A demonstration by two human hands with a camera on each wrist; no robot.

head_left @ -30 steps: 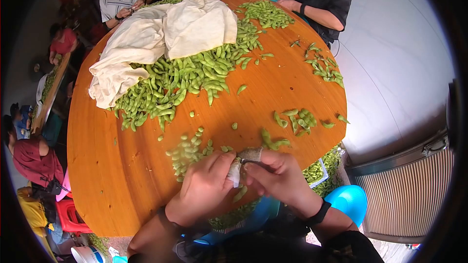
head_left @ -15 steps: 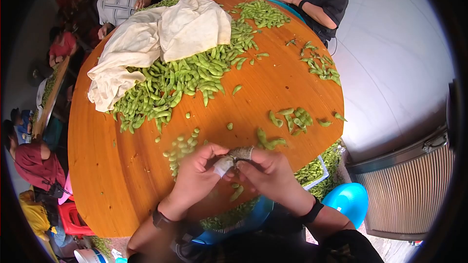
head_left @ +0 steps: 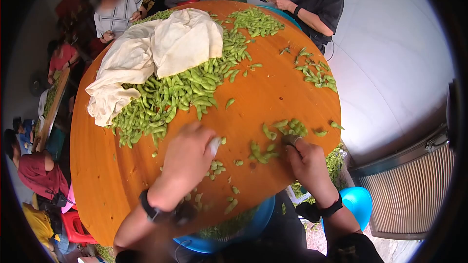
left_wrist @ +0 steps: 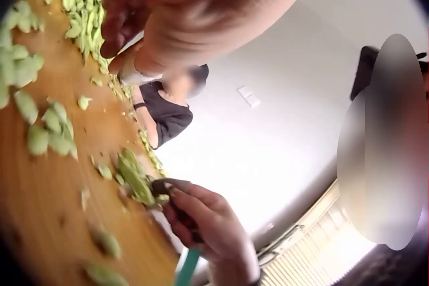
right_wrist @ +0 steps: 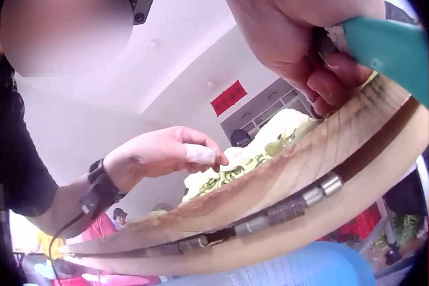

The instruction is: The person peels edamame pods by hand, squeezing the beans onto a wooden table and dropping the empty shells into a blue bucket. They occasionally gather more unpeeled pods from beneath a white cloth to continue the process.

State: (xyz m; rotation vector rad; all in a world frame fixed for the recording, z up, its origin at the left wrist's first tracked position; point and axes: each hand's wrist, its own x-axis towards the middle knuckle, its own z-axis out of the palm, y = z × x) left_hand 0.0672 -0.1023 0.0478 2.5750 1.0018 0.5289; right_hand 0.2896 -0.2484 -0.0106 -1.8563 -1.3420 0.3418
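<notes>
My left hand (head_left: 187, 158) is raised over the wooden table (head_left: 122, 204), its fingers loosely bent and holding nothing visible; white wrapping covers part of a digit. Shelled beans (head_left: 216, 167) lie beside and below it. At the table's right front, my right hand (head_left: 309, 165) has its curled fingers at several green pods (head_left: 297, 127); in the left wrist view its covered fingertip meets the pods (left_wrist: 136, 177). A teal strip (right_wrist: 392, 51) runs out from inside the right hand's curled fingers (right_wrist: 328, 88); the far end of it is hidden.
A large pile of pods (head_left: 180, 90) lies partly under a cream cloth (head_left: 187, 44). A blue basin (head_left: 263, 214) sits below the front edge, another blue container (head_left: 358, 207) at right. Other people sit around, one in black (head_left: 317, 5) at the far right.
The two hands, together at the front before, have parted: the left has moved left and up, the right has moved right to the pods. The view has shifted slightly.
</notes>
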